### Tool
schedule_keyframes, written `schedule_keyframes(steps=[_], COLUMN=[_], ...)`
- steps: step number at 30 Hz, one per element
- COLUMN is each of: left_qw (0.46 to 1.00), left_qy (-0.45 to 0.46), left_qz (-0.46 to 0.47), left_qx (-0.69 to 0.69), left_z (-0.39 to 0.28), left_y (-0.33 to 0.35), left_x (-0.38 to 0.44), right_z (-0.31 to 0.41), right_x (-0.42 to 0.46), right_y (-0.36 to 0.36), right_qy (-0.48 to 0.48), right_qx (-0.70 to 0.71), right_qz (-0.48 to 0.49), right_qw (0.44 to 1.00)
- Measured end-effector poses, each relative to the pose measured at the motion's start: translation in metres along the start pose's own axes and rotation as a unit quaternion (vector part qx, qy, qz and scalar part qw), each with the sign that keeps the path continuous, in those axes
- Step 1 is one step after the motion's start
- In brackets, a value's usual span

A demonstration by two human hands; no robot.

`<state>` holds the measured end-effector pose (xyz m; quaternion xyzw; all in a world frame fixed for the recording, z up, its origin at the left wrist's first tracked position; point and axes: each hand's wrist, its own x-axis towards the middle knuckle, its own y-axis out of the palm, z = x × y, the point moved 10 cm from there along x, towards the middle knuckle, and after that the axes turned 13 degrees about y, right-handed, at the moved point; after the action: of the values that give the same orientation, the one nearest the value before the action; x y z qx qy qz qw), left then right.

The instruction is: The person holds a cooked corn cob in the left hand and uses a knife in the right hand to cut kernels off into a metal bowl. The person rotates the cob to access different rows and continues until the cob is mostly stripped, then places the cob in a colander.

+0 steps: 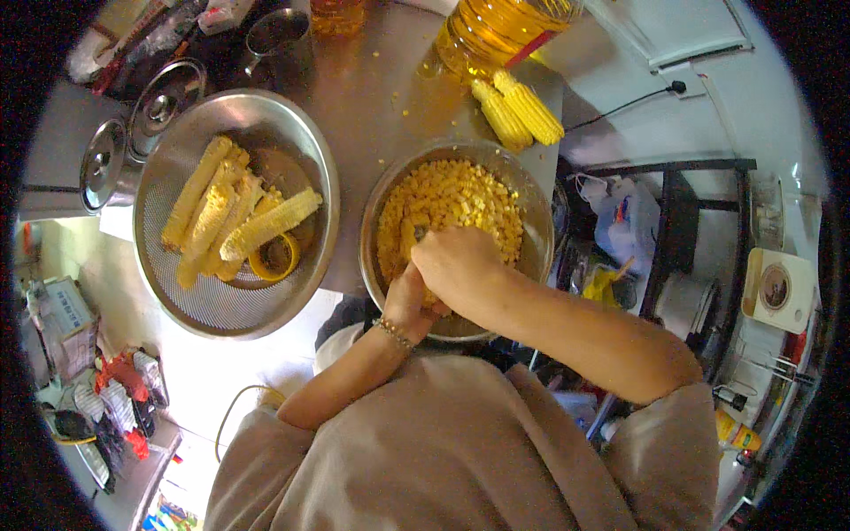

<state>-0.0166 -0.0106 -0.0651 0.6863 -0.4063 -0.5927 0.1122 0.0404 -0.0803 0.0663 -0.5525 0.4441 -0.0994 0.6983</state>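
Observation:
Both of my hands meet over a steel bowl (pixel 539 265) that holds loose yellow corn kernels (pixel 458 192). My right hand (pixel 461 259) is closed in a fist, with a small dark end of some object showing at its fingers. The rest of that object is hidden. Just below and left of it, my left hand (pixel 408 292) has its fingers curled at the near side of the bowl, a beaded bracelet on the wrist. What it holds, if anything, is covered. Two corn cobs with kernels (pixel 518 109) lie beyond the bowl's far right rim.
To the left, a perforated steel colander (pixel 159 265) holds several stripped cobs (pixel 212 206) and a yellow ring-shaped object (pixel 275 259). A large bottle of yellow oil (pixel 485 36) stands at the back of the metal table (pixel 352 86). Lidded pots (pixel 103 166) stand far left; shelving (pixel 671 219) is right.

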Motion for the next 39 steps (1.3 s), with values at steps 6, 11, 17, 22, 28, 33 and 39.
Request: schedule_keyframes(steps=[6,11,17,22,28,33,39], left_qw=[1.0,0.998,1.0,0.996,0.99,0.993,0.999], left_qy=[0.008,0.015,-0.011,0.044,0.099,0.016,0.025], left_qz=[0.017,0.027,0.02,-0.03,-0.095,-0.038,0.004], left_qx=[-0.007,-0.051,0.007,0.074,0.037,-0.107,-0.04], left_z=[0.002,-0.004,0.0,-0.018,-0.024,-0.014,-0.011], left_y=[-0.004,0.013,-0.004,-0.004,-0.022,-0.011,-0.001], left_x=[0.002,-0.001,-0.005,-0.023,-0.02,-0.013,-0.013], right_z=[-0.004,-0.01,-0.06,-0.127,-0.108,-0.068,-0.029], right_x=[-0.001,-0.001,0.017,-0.005,-0.067,-0.106,-0.099], right_y=[0.015,0.013,0.038,0.071,0.03,-0.002,-0.003], right_qy=[0.049,0.079,0.118,0.173,0.117,0.11,0.051], right_qx=[-0.018,0.021,0.11,0.393,0.423,0.188,0.031], right_qz=[0.004,-0.04,-0.063,0.048,-0.096,-0.079,-0.095], right_qw=[0.999,0.996,0.985,0.902,0.893,0.973,0.994])
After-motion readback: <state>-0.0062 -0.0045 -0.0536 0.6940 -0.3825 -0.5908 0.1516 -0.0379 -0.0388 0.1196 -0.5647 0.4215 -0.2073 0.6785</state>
